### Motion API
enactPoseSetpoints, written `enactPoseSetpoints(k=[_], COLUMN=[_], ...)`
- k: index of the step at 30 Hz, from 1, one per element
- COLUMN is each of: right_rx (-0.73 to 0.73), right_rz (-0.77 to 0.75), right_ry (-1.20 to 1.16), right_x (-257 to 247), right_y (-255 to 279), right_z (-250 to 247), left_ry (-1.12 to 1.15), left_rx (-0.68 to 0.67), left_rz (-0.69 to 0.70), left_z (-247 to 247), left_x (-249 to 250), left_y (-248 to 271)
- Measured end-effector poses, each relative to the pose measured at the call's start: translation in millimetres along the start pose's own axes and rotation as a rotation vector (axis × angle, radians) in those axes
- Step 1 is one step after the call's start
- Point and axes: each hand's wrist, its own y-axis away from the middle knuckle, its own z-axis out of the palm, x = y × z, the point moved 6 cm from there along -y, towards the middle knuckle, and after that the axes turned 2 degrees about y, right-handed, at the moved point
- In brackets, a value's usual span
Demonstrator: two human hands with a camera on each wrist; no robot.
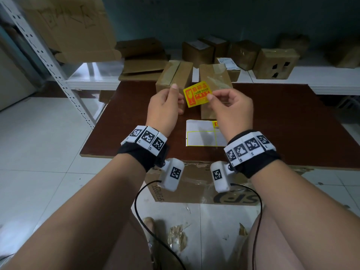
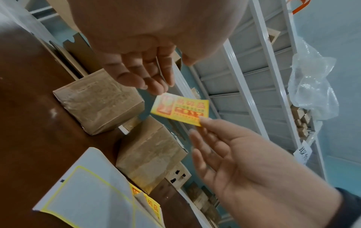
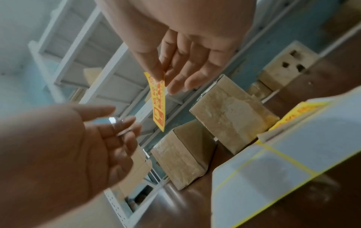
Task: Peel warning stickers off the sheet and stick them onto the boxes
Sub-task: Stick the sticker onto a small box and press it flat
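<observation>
Two hands are showing: one right hand (image 1: 231,108) and one left hand (image 1: 165,106). One peeled sticker (image 1: 197,93) is being pinched by the right hand's thumb and finger. One backing sheet (image 1: 200,133) is lying below the grip, and it is carrying one remaining sticker (image 1: 215,124) in view. Two boxes are standing on one brown table (image 1: 292,123) just beyond the grip: the first box (image 1: 174,75) and the second box (image 1: 214,76). At least five further cartons are sitting well beyond the grip on the white shelf (image 1: 93,75). Two wrist cameras are hanging near the grip: the left camera (image 1: 172,176) and the right camera (image 1: 221,177).
</observation>
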Motion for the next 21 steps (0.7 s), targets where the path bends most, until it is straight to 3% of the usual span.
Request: enactPoseSetpoints(k=[6,12,16,21], right_rx=[0.054,0.036,0.025,-0.004], right_rz=[0.317,0.433,0.484,0.525], right_ry=[-0.408,-0.557,-0.615,-0.637], right_x=[20,35,36,31], right_y=[-9,-21,-27,-24], right_z=[-2,1,2,-1], left_ry=[-0.246,-0.583,-0.607,-0.512], left_rx=[0.098,0.065,0.010,0.106], left_rz=[0.061,0.056,-0.010,-0.097], left_z=[-5,2,10,11], left_x=[-22,-31,-43,-39], left_y=[-32,-58,-73,-80])
